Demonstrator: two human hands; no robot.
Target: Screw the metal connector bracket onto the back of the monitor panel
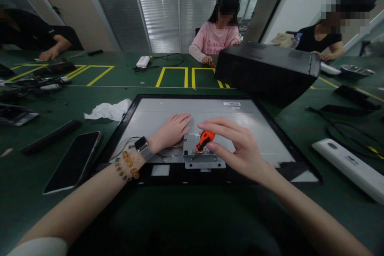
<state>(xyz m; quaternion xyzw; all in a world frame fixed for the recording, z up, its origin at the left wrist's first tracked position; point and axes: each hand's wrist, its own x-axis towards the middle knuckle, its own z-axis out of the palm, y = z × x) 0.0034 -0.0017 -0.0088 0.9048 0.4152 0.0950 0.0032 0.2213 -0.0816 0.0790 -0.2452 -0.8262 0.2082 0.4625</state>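
A flat display panel with a grey back and black frame lies in front of me. My left hand rests flat on its back, fingers stretched out, with a watch and bead bracelets on the wrist. Between thumb and fingertips, my right hand grips an orange and black screwdriver. The tool is tilted, its tip pointing down at a metal bracket with a board near the panel's front edge. Thin wires run left from that bracket, partly under my left wrist.
A phone and a dark bar lie left of the panel, near crumpled tissue. At right sits a white elongated device beside cables. Beyond the panel, a person in pink handles a large black casing. Other people sit left and right.
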